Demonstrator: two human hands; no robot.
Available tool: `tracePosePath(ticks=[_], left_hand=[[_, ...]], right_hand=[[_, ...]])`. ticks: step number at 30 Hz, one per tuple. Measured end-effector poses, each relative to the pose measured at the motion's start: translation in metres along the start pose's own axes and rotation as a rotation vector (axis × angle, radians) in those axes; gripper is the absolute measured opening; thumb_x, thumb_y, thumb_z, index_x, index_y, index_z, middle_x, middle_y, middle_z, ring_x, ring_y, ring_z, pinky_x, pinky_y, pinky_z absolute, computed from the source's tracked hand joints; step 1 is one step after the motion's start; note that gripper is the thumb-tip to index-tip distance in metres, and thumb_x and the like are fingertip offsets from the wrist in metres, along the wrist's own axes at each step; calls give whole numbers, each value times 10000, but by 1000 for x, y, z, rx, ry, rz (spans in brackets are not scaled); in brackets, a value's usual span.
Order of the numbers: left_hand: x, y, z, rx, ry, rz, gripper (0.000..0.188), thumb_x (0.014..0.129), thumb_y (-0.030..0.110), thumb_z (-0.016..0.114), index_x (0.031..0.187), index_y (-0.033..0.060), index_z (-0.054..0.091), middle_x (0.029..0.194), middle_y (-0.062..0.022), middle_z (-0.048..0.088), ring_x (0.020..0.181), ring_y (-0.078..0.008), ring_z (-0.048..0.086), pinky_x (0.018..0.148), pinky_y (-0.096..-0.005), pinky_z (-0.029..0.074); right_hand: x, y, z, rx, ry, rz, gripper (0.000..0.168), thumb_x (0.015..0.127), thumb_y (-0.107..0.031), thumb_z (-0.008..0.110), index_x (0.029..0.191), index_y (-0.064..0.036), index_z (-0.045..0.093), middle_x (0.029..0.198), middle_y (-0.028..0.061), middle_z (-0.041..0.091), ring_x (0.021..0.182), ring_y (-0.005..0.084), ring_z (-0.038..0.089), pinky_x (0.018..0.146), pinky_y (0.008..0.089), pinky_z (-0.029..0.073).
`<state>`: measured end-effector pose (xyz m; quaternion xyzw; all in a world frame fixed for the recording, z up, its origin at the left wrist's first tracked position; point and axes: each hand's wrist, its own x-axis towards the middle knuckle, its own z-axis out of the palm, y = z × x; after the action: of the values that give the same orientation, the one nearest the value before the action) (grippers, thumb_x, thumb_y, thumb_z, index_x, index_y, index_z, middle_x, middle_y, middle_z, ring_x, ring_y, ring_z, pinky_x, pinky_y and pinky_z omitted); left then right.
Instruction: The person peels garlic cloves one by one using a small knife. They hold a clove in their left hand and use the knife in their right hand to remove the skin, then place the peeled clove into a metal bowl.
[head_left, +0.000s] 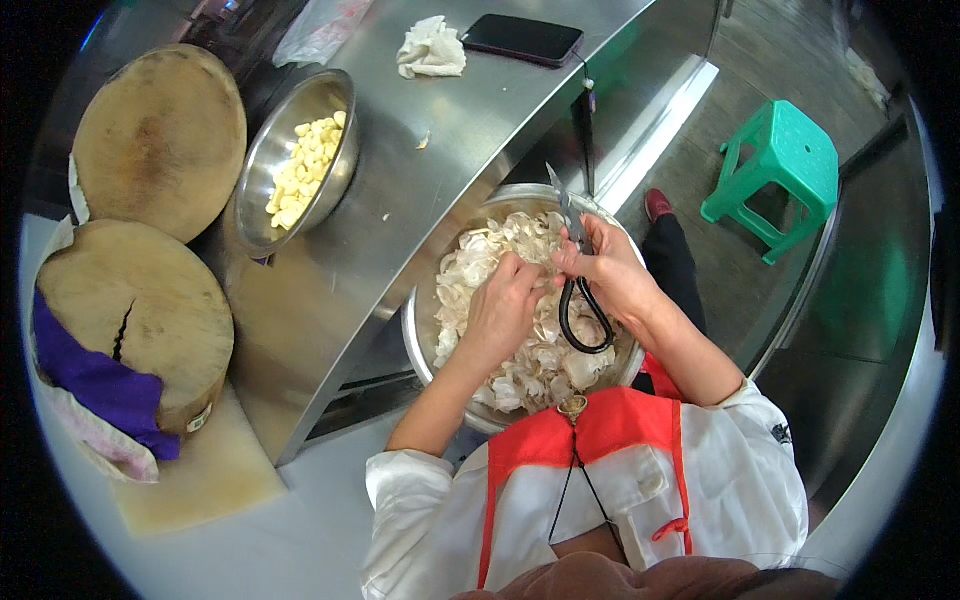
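My right hand (616, 266) grips a pair of black-handled scissors (589, 348), their metal blades pointing away from me. Close to its fingertips, my left hand (504, 304) has its fingers bent and pinched together; whether a small piece sits between them is hidden. Both hands are over a large metal basin (410, 330) full of dry garlic skins (551, 375). On the steel counter to the left, a metal bowl (259, 206) holds peeled garlic cloves (304, 169).
Two round wooden chopping blocks (161, 142) stand at the left, the nearer one cracked with a purple cloth (97, 375) over its edge. A phone (523, 39) and crumpled tissue (431, 49) lie on the steel counter (405, 187). A green plastic stool (799, 154) stands right.
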<state>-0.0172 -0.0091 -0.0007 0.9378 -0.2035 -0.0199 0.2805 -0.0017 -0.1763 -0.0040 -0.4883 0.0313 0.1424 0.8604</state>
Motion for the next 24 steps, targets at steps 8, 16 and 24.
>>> tracePosePath(ticks=[8,16,24], left_hand=[[-10,-12,-12,-331,220,-85,194,919,112,444,1038,-4,545,912,-125,523,776,-258,545,674,-345,439],[-21,-20,-9,-1244,183,-503,318,984,276,372,1067,31,557,697,12,519,557,-46,455,495,-178,374],[-23,-18,-3,-1016,227,-341,314,977,262,398,1121,18,534,781,-16,582,581,-51,493,510,-185,403]], right_hand=[[0,7,15,-37,-76,36,157,850,-115,603,915,-28,490,747,3,502,627,80,508,574,230,476],[3,9,30,-194,-188,42,219,814,-155,647,879,8,516,760,51,542,561,110,533,494,241,432],[-3,11,35,-250,-264,37,265,874,-249,609,903,-2,517,658,22,537,530,65,483,449,198,369]])
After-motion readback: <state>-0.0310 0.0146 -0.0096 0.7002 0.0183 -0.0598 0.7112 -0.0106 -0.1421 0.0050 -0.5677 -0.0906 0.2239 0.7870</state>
